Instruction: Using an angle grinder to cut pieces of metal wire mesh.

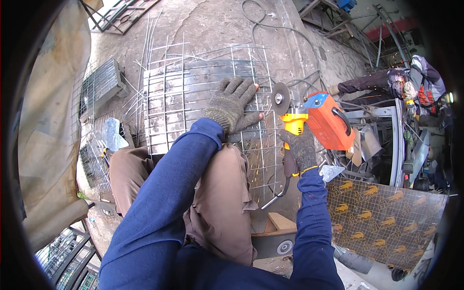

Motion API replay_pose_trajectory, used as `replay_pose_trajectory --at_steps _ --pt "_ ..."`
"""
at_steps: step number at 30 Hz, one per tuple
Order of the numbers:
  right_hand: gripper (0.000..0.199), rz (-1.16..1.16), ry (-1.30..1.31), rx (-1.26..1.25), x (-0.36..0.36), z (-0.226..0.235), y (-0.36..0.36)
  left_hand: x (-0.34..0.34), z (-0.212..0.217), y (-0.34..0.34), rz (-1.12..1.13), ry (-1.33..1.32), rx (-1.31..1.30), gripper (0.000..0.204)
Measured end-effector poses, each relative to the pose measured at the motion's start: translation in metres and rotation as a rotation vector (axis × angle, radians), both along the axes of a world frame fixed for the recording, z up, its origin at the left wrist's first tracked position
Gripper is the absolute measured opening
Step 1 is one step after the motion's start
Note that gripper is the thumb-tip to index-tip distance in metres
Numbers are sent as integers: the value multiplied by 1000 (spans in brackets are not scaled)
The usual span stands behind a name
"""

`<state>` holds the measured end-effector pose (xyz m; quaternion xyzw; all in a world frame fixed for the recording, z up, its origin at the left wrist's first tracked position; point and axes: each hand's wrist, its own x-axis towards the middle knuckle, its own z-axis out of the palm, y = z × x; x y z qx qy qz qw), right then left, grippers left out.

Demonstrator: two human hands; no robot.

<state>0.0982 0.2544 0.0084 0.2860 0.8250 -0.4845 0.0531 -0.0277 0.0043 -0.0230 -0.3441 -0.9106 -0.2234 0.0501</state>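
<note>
My left hand (pixel 233 102), in a grey knit glove with worn fingertips, lies flat with fingers spread. It presses on a wire mesh (pixel 165 89) laid over a dark metal sheet (pixel 193 99) in front of my knees. To its right, my right hand (pixel 303 150), also gloved, is wrapped round a yellow angle grinder (pixel 293 124). The grinder's round disc (pixel 281 98) is up front, by the mesh's right edge, and I cannot tell if it touches a wire. A few orange sparks show over the mesh below the grinder.
An orange welding machine (pixel 329 123) stands right beside the grinder. Black cable (pixel 285 26) loops on the concrete behind. Further right, another person (pixel 411 84) works near a metal frame (pixel 397 140). A patterned board (pixel 386 220) lies lower right; a metal box (pixel 101 83) sits left.
</note>
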Motion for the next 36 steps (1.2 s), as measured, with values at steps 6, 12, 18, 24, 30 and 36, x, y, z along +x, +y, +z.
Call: replay_pose_trajectory --at_steps 6,12,18,24,30,36 --pt "59 0 29 -29 -2 -6 3 -1 -2 -1 -4 5 26 91" --pt "59 39 48 44 -3 -9 5 -1 0 -1 -6 -9 -5 90" --pt "58 55 52 92 -8 -8 6 0 0 -1 1 -11 -37 91" --pt "54 4 150 -78 -20 9 -3 2 1 -1 15 -23 -15 92" --pt "54 36 145 60 -42 18 -9 1 3 -2 -16 -45 -25 91" --pt "55 36 144 47 -52 12 -11 0 0 -2 7 2 16 89"
